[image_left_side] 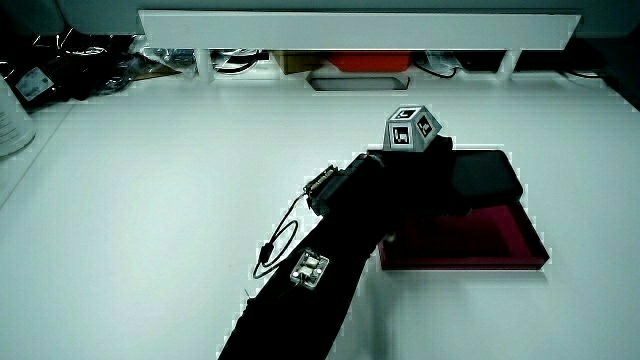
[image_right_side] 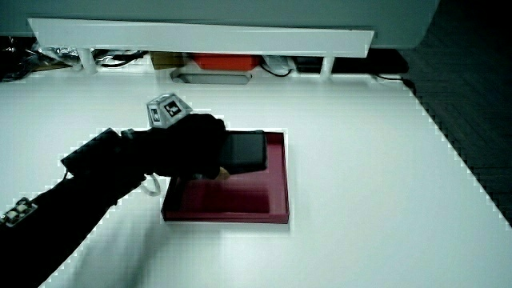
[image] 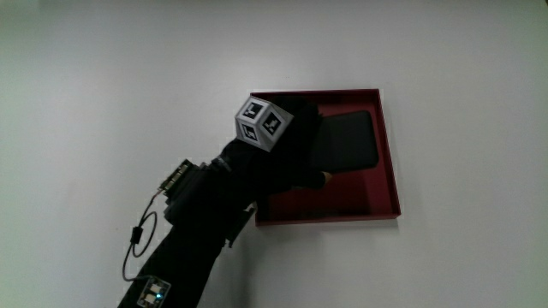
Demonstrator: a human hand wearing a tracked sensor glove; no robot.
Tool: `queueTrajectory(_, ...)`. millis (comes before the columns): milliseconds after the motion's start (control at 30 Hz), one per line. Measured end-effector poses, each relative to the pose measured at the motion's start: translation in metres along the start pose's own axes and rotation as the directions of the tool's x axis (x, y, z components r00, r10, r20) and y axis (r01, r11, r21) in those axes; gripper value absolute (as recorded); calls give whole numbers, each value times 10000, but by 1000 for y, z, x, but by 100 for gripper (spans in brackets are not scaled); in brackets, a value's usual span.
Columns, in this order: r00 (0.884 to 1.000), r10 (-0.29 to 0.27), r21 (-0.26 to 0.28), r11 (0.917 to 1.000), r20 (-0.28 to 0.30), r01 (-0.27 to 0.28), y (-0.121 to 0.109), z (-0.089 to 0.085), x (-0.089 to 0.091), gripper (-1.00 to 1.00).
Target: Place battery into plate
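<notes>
Hands: one visible, in a black glove point(image: 291, 150). Patterned cube point(image: 261, 124) on its back, white faces with black square markers. Forearm point(image: 193, 244) in black sleeve. Small dark module point(image: 175, 180) with pale pins strapped near the wrist; thin black cable point(image: 137, 244) loops from it. Small pale board point(image_left_side: 309, 268) further down the sleeve.

No readable text, label, brand or number shows; the cube point(image: 261, 125) on the hand's point(image: 287, 150) back carries only black-and-white square patterns.
</notes>
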Motion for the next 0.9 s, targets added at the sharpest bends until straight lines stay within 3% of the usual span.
queueTrajectory(133,9984,198,-530,9983,-532,-226,5,-23,1,0)
queueTrajectory(267,9984,292,-893,9954,-475,-333,10,-46,-10,0)
queueTrajectory(333,9962,336,-1096,9931,-807,-424,12,-48,-8,0)
queueTrajectory(600,9943,583,-1705,9827,-888,-729,15,-62,-17,0)
queueTrajectory(833,9929,665,-1702,9819,-989,-827,14,-63,-15,0)
queueTrajectory(900,9933,661,-1732,9815,-952,-820,14,-64,-16,-9)
